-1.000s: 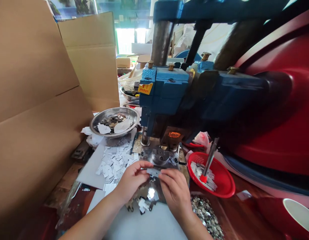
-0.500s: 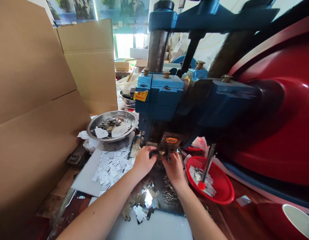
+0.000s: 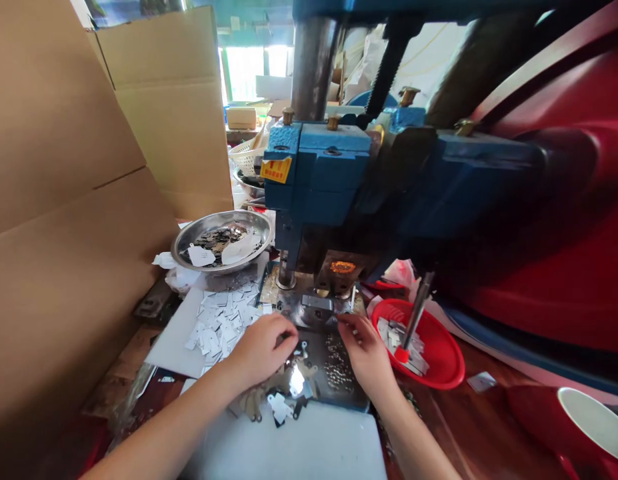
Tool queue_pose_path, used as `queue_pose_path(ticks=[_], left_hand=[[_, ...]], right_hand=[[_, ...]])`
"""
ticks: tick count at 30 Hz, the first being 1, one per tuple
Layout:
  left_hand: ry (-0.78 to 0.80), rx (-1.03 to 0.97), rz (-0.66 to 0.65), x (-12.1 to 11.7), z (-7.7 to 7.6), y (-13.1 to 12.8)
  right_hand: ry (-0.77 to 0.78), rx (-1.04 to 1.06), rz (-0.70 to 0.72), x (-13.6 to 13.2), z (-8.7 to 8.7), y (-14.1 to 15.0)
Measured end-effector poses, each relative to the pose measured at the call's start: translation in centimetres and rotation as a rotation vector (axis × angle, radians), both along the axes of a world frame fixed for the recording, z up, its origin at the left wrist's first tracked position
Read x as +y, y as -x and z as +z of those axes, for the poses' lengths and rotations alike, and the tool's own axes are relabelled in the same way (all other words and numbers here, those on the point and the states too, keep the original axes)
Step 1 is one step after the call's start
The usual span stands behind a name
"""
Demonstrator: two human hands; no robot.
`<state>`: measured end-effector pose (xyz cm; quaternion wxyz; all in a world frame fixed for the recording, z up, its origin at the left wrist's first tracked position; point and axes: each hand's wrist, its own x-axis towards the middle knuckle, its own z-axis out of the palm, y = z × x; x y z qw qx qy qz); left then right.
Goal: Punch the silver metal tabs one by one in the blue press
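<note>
Head view: hands [image 3: 266,343] [image 3: 363,350] loosely unclenched near the plate [image 3: 317,303], a yellow label [image 3: 276,170] (illegible) above.

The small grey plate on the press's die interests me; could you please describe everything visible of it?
The grey plate is thin-looking and oblong, with a dull metallic surface. It lies flat on the die, its long side running left to right, below the press's upper block. The left hand and right hand are nearer the camera, neither touching it. Any fine holes are too small to tell.
</note>
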<state>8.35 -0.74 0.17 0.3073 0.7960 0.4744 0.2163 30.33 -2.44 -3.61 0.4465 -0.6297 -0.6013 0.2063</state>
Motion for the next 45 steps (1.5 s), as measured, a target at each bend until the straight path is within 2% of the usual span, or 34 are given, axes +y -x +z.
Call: queue_pose_path(ticks=[3,5,9,12,16,21,26,34,38,42,45], left_hand=[[0.046,0.123,-0.161,-2.7,-0.5,1.9],[0.032,0.186,-0.196,-3.7,-1.0,2.4],[-0.003,0.177,-0.158,-4.3,-1.5,2.3],[0.053,0.133,-0.088,-4.4,-1.7,2.1],[0.165,0.065,-0.002,-4.8,-2.0,1.9],[0.111,-0.007,0.050,-5.3,-1.9,1.9],[0.124,-0.117,0.039,-5.6,-1.7,2.0],[0.147,-0.192,0.027,-5.9,-1.5,1.7],[0.210,-0.211,0.128,-5.8,-1.7,1.7],[0.217,-0.231,0.157,-5.5,-1.6,1.8],[0.214,-0.243,0.155,-5.3,-1.5,1.7]], right_hand=[[0.089,-0.063,0.012,-2.0,-0.2,-0.9],[0.094,-0.107,0.015,-2.6,-0.6,-1.4],[0.046,-0.213,-0.016,-2.8,-1.4,-2.2],[-0.027,-0.333,-0.017,-2.4,-1.5,-2.1],[-0.131,-0.508,0.016,-1.5,-0.7,-0.7],[-0.230,-0.683,0.025,0.1,0.8,0.8],[-0.250,-0.752,0.058,1.3,0.9,1.0],[-0.211,-0.730,0.120,2.3,1.1,1.0],[-0.276,-0.611,0.150,1.9,1.4,0.0],[-0.283,-0.509,0.041,0.5,0.6,-2.2],[-0.198,-0.613,0.040,-0.5,-0.5,-3.2]])
